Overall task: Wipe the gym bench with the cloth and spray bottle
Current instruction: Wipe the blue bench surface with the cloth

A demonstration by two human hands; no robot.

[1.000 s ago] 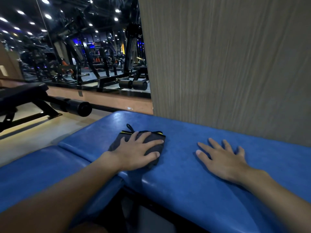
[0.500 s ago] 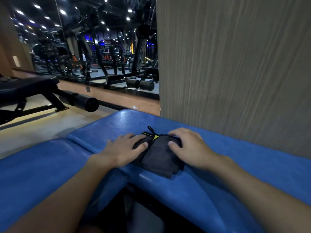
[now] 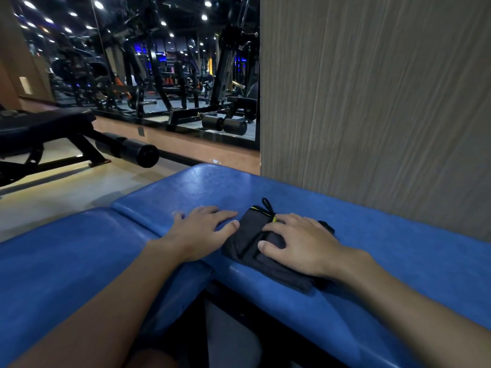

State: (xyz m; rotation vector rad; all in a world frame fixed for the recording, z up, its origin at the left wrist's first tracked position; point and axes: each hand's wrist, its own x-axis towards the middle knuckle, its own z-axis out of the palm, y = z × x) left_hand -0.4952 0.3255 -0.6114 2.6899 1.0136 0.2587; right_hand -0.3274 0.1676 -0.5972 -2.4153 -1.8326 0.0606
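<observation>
A folded dark grey cloth with a yellow tag and a black loop lies on the blue padded gym bench. My right hand lies on top of the cloth, fingers spread and pressing it down. My left hand rests flat on the blue pad just left of the cloth, its fingertips at the cloth's left edge. No spray bottle is in view.
A second blue pad joins the bench on the left, with a dark gap below the seam. A wood-grain wall rises right behind the bench. A black bench with roller pads and a mirror stand at the left.
The cloth passed from under my left hand to under my right hand, which came in from the right. My left hand slid off it to the left. The cloth shifted rightward.
</observation>
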